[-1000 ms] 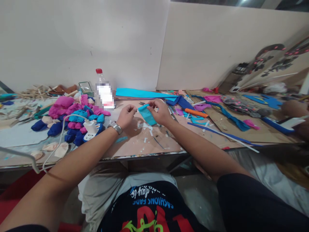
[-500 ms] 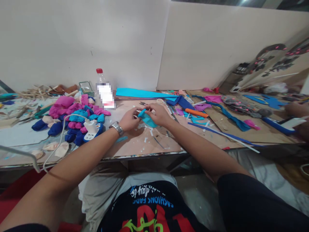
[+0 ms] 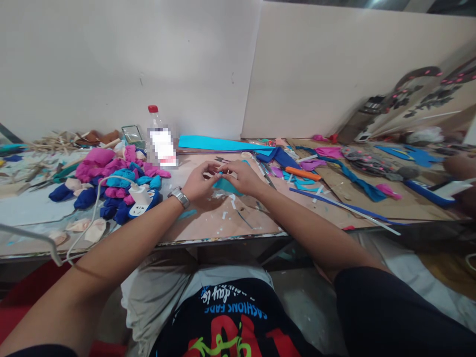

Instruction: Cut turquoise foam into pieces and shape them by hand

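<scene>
Between my two hands is a small piece of turquoise crepe paper or cloth [image 3: 225, 185], gathered at its top and partly hidden by my fingers. My left hand [image 3: 201, 182], with a metal watch at the wrist, pinches it from the left side. From the right, my right hand [image 3: 241, 177] also has its fingertips closed on the piece. Just behind my hands lie small dark snips [image 3: 222, 159]. White scraps [image 3: 224, 215] are scattered on the tabletop below them.
At left, pink, blue and turquoise cloth bundles [image 3: 102, 166] surround a white power strip [image 3: 142, 202]. A red-capped bottle [image 3: 153, 116] stands behind. To the right lie an orange utility knife [image 3: 302, 173], blue and white strips [image 3: 345, 208] and cardboard. Another person's hand [image 3: 461, 166] is at far right.
My fingers have drawn closer together over the turquoise piece, covering its top. My left hand has turned slightly inward. The other person's hand at the right edge has shifted a little.
</scene>
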{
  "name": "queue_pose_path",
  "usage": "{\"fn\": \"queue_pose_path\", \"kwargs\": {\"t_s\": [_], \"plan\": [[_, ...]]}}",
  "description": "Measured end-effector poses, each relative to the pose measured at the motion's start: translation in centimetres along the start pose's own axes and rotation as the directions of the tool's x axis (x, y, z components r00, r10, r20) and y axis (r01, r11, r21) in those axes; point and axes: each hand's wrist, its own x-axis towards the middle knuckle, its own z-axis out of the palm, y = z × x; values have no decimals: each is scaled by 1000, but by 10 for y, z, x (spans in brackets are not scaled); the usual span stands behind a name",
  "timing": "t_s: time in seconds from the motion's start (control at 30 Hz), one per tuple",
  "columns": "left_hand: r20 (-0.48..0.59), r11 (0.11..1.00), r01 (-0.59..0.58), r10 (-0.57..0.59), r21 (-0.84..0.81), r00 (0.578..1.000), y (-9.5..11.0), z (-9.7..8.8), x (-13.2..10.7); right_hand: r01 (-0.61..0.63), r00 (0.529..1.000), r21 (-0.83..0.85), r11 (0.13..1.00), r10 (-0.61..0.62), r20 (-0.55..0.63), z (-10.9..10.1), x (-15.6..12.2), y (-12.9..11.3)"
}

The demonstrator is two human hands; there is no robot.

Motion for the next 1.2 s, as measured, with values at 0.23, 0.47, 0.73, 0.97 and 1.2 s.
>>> {"fn": "queue_pose_path", "kwargs": {"t_s": [0.23, 0.47, 0.73, 0.97, 1.2], "plan": [[-4, 995, 25, -26, -99, 1000, 1, -1, 2, -6, 1000, 15, 1000, 6, -11, -1, 0, -6], [-49, 956, 88, -106, -281, 993, -4, -5, 7, -73, 995, 3, 997, 74, -67, -4, 0, -7], [5, 958, 61, -62, -279, 998, -2, -5, 6, -58, 994, 0, 998, 57, -95, -5, 1, -8], [15, 956, 76, -75, -282, 997, -1, -4, 4, -75, 991, -3, 997, 75, -109, -7, 1, -11], [-12, 962, 77, -83, -260, 996, -3, -4, 4, -72, 991, 3, 997, 72, -110, -6, 2, -10]]}}
